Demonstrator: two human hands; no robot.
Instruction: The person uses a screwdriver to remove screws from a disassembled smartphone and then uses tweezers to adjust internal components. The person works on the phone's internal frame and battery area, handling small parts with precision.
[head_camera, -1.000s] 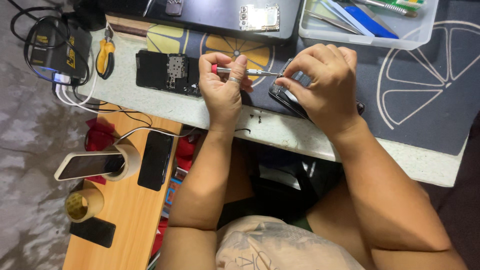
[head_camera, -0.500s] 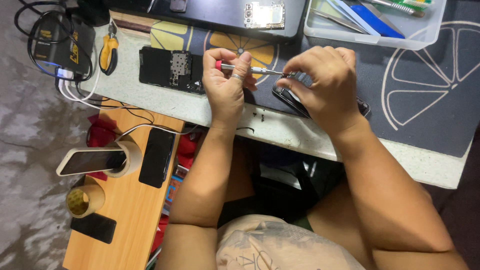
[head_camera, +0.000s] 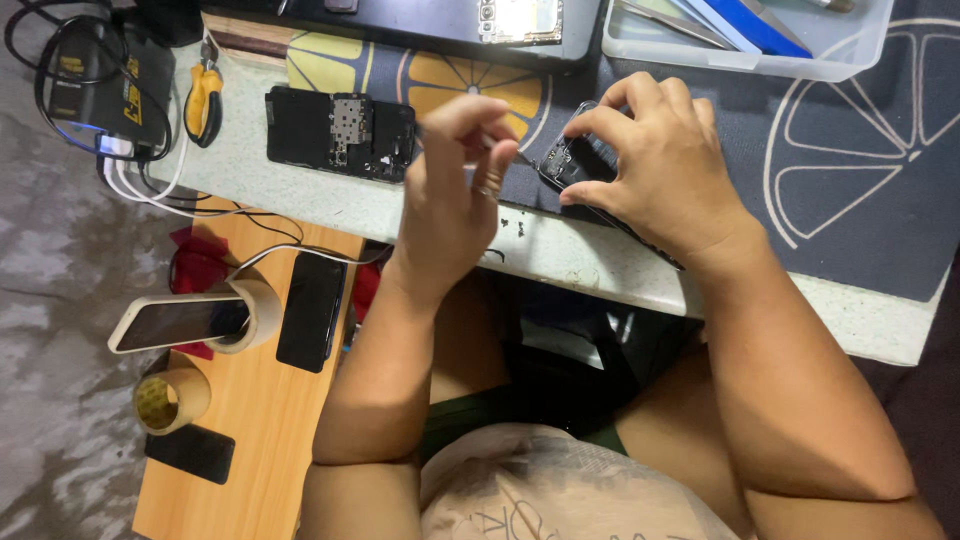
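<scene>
Head view, looking down: my right hand (head_camera: 660, 160) is curled over a small black opened phone body (head_camera: 580, 165) lying on the dark grey mat with the white citrus-slice outline (head_camera: 860, 170), near the front edge of the pale speckled counter (head_camera: 600, 265). Thumb and fingers pinch the phone's far end, so that hand is closed on it and pins it flat. My left hand (head_camera: 455, 175) hovers just left of it, fingers drawn together around a thin metal tool (head_camera: 515, 152) whose tip points at the phone's exposed corner; whether the tip touches, I cannot tell.

I judge the phone to be light and stiff but fragile where its insides are bare, and its smooth shell likely slippery, so the edges of the frame are the place to hold, not the open face. The tool is slim and calls for a fingertip pinch.

Further left on the counter lies a second black phone with its circuit board uncovered (head_camera: 340, 132), and beyond it yellow-handled pliers (head_camera: 203, 100). A clear plastic tray (head_camera: 750, 60) sits at the far right. Below left, an orange wooden shelf (head_camera: 250, 440) carries a dark phone (head_camera: 312, 310) and tan tape rolls (head_camera: 172, 398).
</scene>
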